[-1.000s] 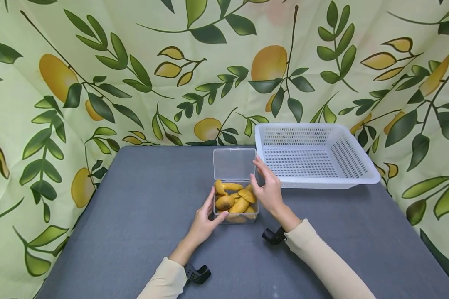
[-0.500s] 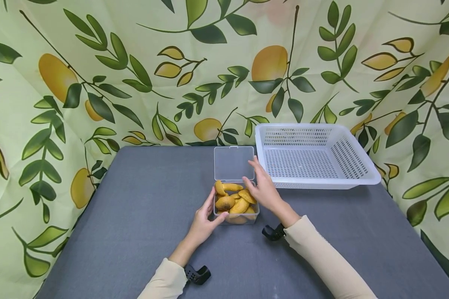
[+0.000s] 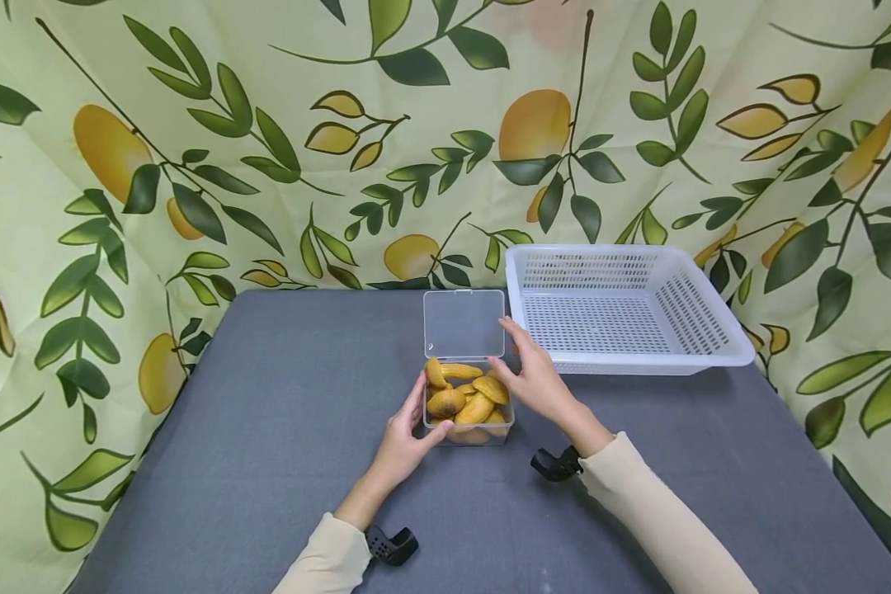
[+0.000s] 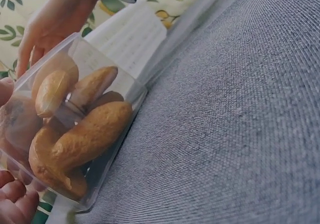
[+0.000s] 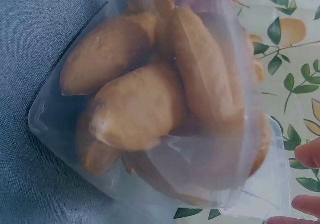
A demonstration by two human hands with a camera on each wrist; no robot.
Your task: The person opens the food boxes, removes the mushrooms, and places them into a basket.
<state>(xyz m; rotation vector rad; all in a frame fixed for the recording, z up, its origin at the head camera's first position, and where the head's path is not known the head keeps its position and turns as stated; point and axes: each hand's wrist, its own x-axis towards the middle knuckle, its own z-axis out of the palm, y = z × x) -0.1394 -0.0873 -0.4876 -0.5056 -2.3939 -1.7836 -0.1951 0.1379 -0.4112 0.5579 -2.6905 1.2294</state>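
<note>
On the grey table (image 3: 267,462), near its middle, sits a clear box (image 3: 468,433) filled with yellow-brown buns (image 3: 460,396), its lid (image 3: 464,323) swung open and standing up at the far edge. Both forearms, in cream sleeves, reach in from the near edge and angle toward the box, 1 on each side. The left hand (image 3: 404,437) lies against the box's left wall, fingers fairly straight and pointing up along it, thumb tip touching the near left corner; it steadies the box more than grips it. In the left wrist view the fingertips (image 4: 15,199) show pressed to the clear wall beside the buns (image 4: 80,139). The right hand (image 3: 535,375) hovers at the box's far right corner, palm turned left, fingers loosely extended toward the lid's right edge; whether they touch the lid I cannot tell, and they hold nothing. Just right of that hand, a white basket (image 3: 713,351) stands at the table's far right, close to the box but apart from it. Behind hangs a leaf-and-lemon cloth (image 3: 193,165)
</note>
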